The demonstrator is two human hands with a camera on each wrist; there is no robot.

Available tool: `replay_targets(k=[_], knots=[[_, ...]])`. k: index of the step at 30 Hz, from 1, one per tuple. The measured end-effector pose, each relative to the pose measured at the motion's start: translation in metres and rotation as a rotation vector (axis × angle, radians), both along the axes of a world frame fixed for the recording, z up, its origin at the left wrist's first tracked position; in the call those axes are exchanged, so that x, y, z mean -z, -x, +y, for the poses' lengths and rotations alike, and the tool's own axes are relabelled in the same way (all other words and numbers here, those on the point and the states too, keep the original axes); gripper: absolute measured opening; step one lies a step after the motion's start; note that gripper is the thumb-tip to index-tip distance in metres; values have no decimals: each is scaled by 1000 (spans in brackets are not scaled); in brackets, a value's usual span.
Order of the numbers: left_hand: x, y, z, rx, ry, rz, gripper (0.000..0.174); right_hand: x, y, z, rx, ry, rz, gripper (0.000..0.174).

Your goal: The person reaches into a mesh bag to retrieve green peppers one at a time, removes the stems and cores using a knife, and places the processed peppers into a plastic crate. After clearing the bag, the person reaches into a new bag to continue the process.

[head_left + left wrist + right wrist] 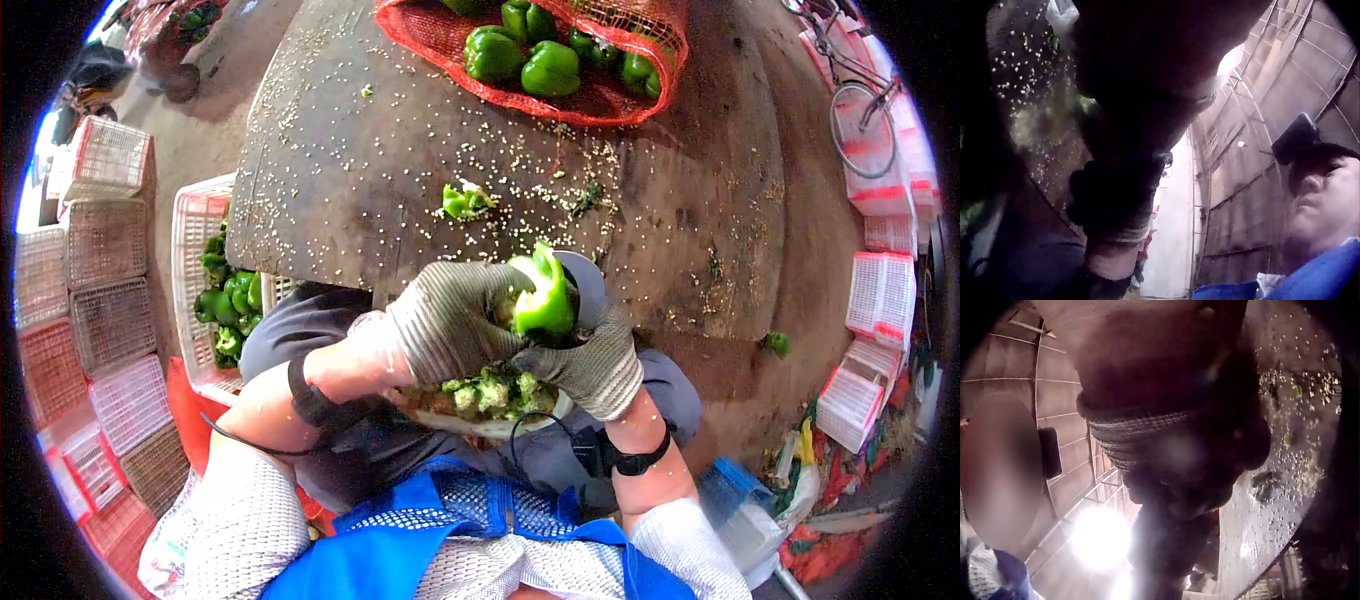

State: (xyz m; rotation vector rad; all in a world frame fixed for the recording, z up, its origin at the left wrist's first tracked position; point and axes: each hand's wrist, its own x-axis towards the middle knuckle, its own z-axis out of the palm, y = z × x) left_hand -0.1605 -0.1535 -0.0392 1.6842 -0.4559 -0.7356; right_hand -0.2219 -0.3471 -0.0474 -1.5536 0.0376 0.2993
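A green bell pepper (pixel 545 300), cut or torn open with pale flesh showing, is held between both gloved hands above the lap. The left hand (pixel 455 318) curls its fingers round the pepper's left side. At the lower right side, the right hand (pixel 590 365) grips it, partly hiding it. Below the hands, a container of pepper cores (pixel 492 393) sits between the knees. A green pepper piece (pixel 465 202) lies on the board (pixel 340 190) among scattered seeds. Both wrist views are dark; the right wrist view shows the gloved right hand (pixel 1179 462) without clear fingers.
A red mesh bag (pixel 640 112) with several whole green peppers (pixel 550 70) lies at the board's far side. Left of the knees stands a white crate (pixel 190 290) holding peppers. Stacked crates (pixel 110 240) line the left, more (pixel 880 295) the right. A bicycle (pixel 862 130) stands back right.
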Motion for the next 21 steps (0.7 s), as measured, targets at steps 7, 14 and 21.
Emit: replay_targets(k=[7,14,21], knots=[[-3,-10,8,491,-52,-51,32,-3,6,-9,-262,316,-130,83],[21,7,21,602,207,581,28,-2,9,-8,-373,173,1,61],[0,-26,31,659,266,529,43,11,0,-8,-46,-231,356,61]])
